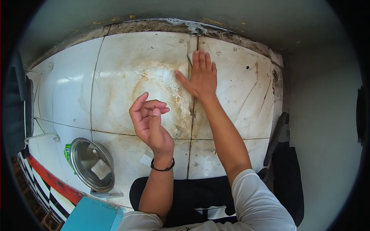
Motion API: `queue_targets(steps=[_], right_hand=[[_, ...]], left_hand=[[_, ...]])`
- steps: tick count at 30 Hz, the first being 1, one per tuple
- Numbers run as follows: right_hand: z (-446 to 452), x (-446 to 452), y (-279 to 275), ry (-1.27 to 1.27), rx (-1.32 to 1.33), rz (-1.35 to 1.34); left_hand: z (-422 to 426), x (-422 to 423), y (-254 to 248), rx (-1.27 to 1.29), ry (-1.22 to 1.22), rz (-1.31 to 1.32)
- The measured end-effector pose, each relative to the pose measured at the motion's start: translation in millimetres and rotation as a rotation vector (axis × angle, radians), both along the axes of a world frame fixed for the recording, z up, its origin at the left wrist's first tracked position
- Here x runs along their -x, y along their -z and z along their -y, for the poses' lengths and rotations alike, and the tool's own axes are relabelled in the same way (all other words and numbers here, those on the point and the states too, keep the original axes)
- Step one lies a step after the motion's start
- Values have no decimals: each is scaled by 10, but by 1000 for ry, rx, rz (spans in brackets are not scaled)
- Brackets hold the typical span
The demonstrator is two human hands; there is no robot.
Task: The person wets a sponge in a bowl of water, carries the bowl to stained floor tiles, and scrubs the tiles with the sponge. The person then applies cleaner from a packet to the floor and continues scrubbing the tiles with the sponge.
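My right hand point(202, 79) lies flat on the stained white tiles point(127, 54), fingers stretched out and thumb spread to the left. A small pale edge shows beside its fingers near the tile joint; what it is I cannot make out. My left hand point(150, 123) is raised above the tiles, palm turned up, fingers loosely curled and apart, with nothing visible in it. A black band point(162, 168) circles the left wrist. Brown stains and whitish streaks mark the tile between the two hands.
At lower left stands a metal bowl point(79, 144) with water and a pale block point(101, 169) inside. Green packaging point(67, 154) lies behind it. White foam point(185, 25) runs along the dirty wall edge. Grey walls point(320, 96) close off the right and back. A blue surface point(90, 215) is below.
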State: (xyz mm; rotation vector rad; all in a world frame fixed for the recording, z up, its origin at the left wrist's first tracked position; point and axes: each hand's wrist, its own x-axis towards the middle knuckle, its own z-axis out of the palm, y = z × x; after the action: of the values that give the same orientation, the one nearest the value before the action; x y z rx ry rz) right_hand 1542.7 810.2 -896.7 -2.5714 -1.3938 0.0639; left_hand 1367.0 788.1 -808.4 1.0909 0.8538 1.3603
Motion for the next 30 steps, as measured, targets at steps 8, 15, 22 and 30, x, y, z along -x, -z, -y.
queue_targets(steps=[8,15,22,30], right_hand=[[1074,926,-212,4,-10,-97],[497,299,-17,67,-41,55],[964,-328,-242,251,-464,-914],[1548,-515,-1337,123,-804,-2088]], left_hand=[[73,-46,-22,27,56,28],[-32,14,-20,37,-3,1],[-100,92,-154,7,-56,22],[-48,226,-547,-103,-10,39]])
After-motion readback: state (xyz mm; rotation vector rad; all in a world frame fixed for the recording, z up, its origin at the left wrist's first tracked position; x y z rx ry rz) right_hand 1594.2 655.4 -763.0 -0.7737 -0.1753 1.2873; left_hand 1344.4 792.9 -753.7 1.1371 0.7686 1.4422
